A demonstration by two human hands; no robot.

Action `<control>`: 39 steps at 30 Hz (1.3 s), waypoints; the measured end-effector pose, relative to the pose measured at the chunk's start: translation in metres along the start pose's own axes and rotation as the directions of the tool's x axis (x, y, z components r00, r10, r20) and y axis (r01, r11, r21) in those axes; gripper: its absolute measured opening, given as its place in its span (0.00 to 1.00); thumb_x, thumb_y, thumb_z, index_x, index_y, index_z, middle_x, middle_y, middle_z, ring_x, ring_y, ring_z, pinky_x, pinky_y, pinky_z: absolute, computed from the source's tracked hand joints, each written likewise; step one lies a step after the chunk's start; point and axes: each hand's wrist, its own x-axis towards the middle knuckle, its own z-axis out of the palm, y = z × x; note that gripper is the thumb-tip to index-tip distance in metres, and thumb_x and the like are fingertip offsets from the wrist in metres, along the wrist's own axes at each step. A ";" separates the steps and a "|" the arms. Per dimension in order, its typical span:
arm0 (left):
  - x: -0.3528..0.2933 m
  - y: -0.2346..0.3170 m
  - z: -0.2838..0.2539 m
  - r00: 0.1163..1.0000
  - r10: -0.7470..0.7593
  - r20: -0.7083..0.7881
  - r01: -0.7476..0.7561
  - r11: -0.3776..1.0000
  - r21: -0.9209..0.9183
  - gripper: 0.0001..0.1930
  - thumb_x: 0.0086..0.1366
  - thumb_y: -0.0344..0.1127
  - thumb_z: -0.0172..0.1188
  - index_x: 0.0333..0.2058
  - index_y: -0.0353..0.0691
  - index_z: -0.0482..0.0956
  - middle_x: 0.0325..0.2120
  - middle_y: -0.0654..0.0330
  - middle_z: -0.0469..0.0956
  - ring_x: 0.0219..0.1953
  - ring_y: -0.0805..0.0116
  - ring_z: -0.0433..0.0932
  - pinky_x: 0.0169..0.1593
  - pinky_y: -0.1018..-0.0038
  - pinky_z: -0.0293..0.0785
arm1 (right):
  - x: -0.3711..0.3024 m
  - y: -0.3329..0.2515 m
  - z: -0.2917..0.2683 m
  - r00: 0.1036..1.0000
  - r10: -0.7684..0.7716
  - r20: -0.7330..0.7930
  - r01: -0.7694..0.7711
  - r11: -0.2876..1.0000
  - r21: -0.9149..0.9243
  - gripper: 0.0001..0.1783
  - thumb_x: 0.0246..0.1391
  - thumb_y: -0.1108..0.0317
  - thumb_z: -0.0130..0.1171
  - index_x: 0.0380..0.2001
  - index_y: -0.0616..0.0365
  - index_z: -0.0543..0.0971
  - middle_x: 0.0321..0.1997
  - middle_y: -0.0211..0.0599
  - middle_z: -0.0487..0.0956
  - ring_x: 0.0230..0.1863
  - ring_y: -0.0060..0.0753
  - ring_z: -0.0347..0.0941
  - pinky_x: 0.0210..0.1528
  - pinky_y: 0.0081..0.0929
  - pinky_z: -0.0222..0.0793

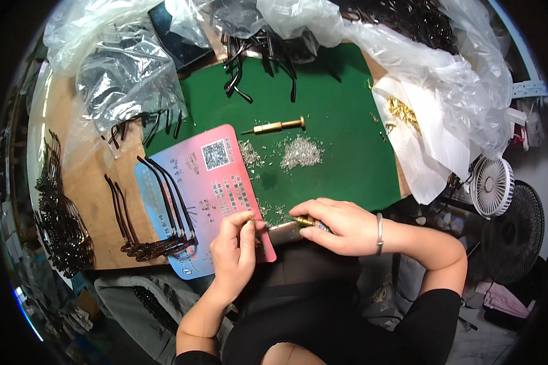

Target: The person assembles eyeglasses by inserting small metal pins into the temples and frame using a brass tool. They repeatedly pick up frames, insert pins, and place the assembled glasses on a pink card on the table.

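Observation:
My left hand (234, 248) is closed in a pinch over the pink edge of a pink-and-blue printed sheet (210, 188). Whatever sits between its fingertips is too small and hidden to make out. To its right, my right hand (342, 229) grips a small screwdriver (313, 224), brass-coloured, pointing toward the left hand. Tiny silver screws (302, 153) lie heaped on the green mat (353, 176), with more scattered close to my fingers. A second, brass screwdriver (278, 126) rests beyond the heap. Several dark eyeglass temples (172, 201) are lined up on the sheet's left part.
Bundled brown glasses parts (64, 237) line the table's left edge. Clear plastic bags (128, 79) and dark temples (265, 52) crowd the far side. Small gold pieces (403, 114) sit on white paper at the right. A white fan (492, 185) and a black fan (512, 231) stand beyond the right edge.

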 end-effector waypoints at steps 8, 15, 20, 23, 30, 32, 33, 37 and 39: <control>0.087 0.032 -0.013 0.892 0.402 0.209 -0.452 0.816 0.361 0.06 0.61 0.23 0.49 0.38 0.35 0.70 0.23 0.50 0.75 0.25 0.56 0.77 0.27 0.68 0.72 | 0.002 0.031 0.006 0.979 -0.130 -0.157 0.111 0.986 -0.123 0.18 0.54 0.60 0.51 0.46 0.57 0.69 0.36 0.46 0.72 0.33 0.49 0.73 0.37 0.39 0.71; 0.251 0.028 0.015 0.882 0.459 -0.107 -0.199 0.569 0.798 0.19 0.57 0.39 0.59 0.41 0.36 0.62 0.36 0.43 0.71 0.32 0.40 0.74 0.34 0.56 0.72 | 0.010 0.032 0.009 0.962 -0.196 -0.192 0.187 0.980 -0.064 0.16 0.54 0.60 0.52 0.43 0.57 0.71 0.34 0.43 0.74 0.32 0.44 0.74 0.35 0.34 0.71; 0.216 0.026 0.001 0.807 0.580 0.115 -0.480 0.530 0.699 0.15 0.53 0.29 0.61 0.38 0.36 0.67 0.28 0.48 0.74 0.31 0.48 0.75 0.33 0.60 0.70 | 0.004 0.046 0.000 0.956 -0.161 -0.246 0.187 0.978 0.087 0.17 0.54 0.60 0.53 0.40 0.62 0.73 0.34 0.44 0.75 0.34 0.41 0.74 0.36 0.31 0.70; 0.188 0.031 -0.011 0.893 0.418 0.167 -0.412 0.608 0.679 0.14 0.51 0.31 0.64 0.34 0.35 0.71 0.23 0.50 0.75 0.27 0.52 0.76 0.31 0.65 0.70 | 0.010 0.044 -0.002 0.952 -0.187 -0.243 0.210 0.975 0.071 0.17 0.54 0.60 0.53 0.40 0.62 0.73 0.35 0.44 0.76 0.36 0.42 0.74 0.39 0.31 0.70; 0.216 0.054 -0.010 0.879 0.475 0.036 -0.365 0.622 0.693 0.16 0.55 0.39 0.61 0.37 0.36 0.72 0.27 0.50 0.78 0.31 0.51 0.78 0.36 0.64 0.72 | 0.010 0.043 0.005 0.945 -0.172 -0.278 0.183 0.983 0.014 0.16 0.53 0.59 0.53 0.39 0.61 0.73 0.33 0.43 0.76 0.34 0.41 0.74 0.37 0.31 0.70; 0.243 0.037 0.005 0.887 0.461 -0.016 -0.263 0.533 0.804 0.18 0.55 0.38 0.60 0.39 0.35 0.67 0.28 0.47 0.76 0.33 0.47 0.76 0.37 0.58 0.71 | 0.013 0.038 0.006 0.942 -0.186 -0.280 0.196 0.981 0.008 0.16 0.53 0.59 0.54 0.38 0.61 0.73 0.33 0.42 0.76 0.33 0.41 0.74 0.36 0.31 0.70; 0.250 0.026 0.008 0.895 0.445 -0.028 -0.265 0.580 0.770 0.18 0.55 0.37 0.60 0.40 0.34 0.66 0.29 0.46 0.76 0.35 0.45 0.76 0.39 0.57 0.71 | 0.012 0.037 0.008 0.942 -0.183 -0.281 0.193 0.981 0.007 0.16 0.53 0.59 0.54 0.38 0.61 0.73 0.33 0.42 0.76 0.33 0.41 0.74 0.36 0.31 0.70; 0.242 0.039 0.002 0.892 0.451 -0.014 -0.336 0.684 0.647 0.15 0.56 0.35 0.58 0.40 0.34 0.68 0.32 0.45 0.77 0.37 0.45 0.76 0.40 0.59 0.72 | 0.003 0.042 0.008 0.936 -0.167 -0.309 0.189 0.981 0.041 0.16 0.53 0.60 0.54 0.38 0.61 0.73 0.32 0.43 0.75 0.33 0.40 0.74 0.36 0.30 0.70; 0.225 0.059 -0.013 0.823 0.567 -0.039 -0.428 0.663 0.614 0.12 0.58 0.33 0.56 0.38 0.34 0.70 0.30 0.48 0.77 0.33 0.50 0.77 0.37 0.63 0.72 | 0.003 0.041 0.001 0.949 -0.171 -0.263 0.198 0.977 0.078 0.15 0.54 0.61 0.53 0.37 0.61 0.73 0.32 0.44 0.75 0.35 0.41 0.73 0.38 0.29 0.69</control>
